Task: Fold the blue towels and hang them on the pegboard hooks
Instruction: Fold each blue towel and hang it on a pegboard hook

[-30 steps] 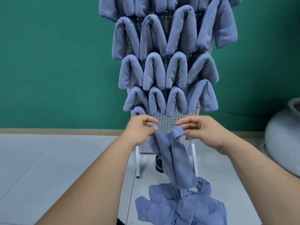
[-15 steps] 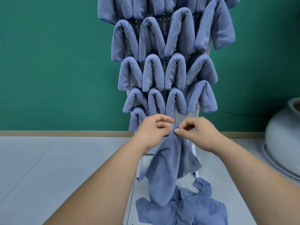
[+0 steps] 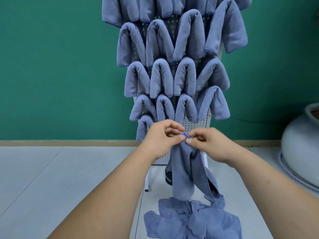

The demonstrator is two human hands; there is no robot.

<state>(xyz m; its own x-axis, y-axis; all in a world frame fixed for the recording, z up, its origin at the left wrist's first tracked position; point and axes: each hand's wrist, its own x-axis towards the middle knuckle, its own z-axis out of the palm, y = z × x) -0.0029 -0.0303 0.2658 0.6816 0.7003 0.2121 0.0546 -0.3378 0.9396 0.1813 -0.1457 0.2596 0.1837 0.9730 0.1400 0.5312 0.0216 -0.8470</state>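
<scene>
Where left hand (image 3: 162, 138) meets right hand (image 3: 209, 144), the towel (image 3: 183, 171) hangs pinched.

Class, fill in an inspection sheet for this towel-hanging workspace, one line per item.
Surface: grey tiled floor.
Job's things: pegboard with rows of folded hung towels; one held towel dangling; loose towel pile on the floor below.
Clutter: dark object behind the pegboard's legs.
Hands: left hand and right hand both pinch the held towel's top.
Cables: nothing seen.
Surroundings: green wall; large grey pot at right.
</scene>
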